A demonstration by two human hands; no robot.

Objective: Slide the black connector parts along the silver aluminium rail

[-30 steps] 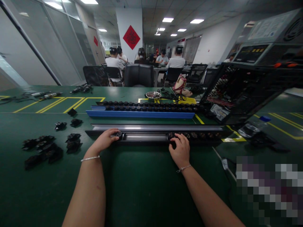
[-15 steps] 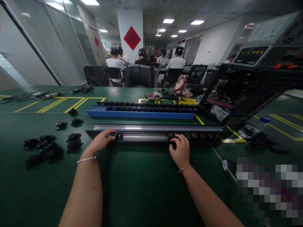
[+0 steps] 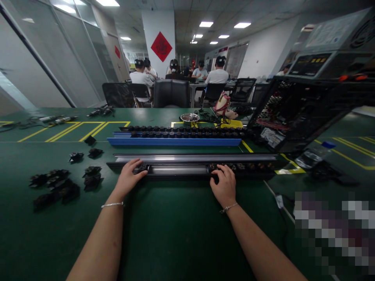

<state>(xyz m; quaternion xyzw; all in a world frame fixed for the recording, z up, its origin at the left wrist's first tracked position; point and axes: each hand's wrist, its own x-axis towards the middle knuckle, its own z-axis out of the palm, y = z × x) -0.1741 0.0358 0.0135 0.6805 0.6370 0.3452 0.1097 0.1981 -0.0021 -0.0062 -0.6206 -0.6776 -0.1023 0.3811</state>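
A long black metal channel (image 3: 178, 170) lies crosswise in front of me, its silvery inside bare in the middle stretch. At its left end my left hand (image 3: 127, 177) is closed around a black socket module (image 3: 143, 168) seated in the channel, thumb on the near side and fingers on the far side. My right hand (image 3: 225, 185) has curled fingers on another black socket module (image 3: 212, 167), the first of a row of several that fills the channel's right part. Its fingertips partly cover that module. Just behind runs a second channel (image 3: 193, 158), silvery inside.
Loose black modules (image 3: 60, 183) lie in a group at the left. Farther back, a blue channel (image 3: 175, 142) stands beside rows of black modules. A metal dish (image 3: 190, 118), a plastic bottle (image 3: 315, 155) and an open computer case (image 3: 281, 117) are also on the green table (image 3: 175, 230).
My left hand has shifted slightly, its thumb now lower on the near side of the module and its wrist turned. The right hand stays in place on its module.
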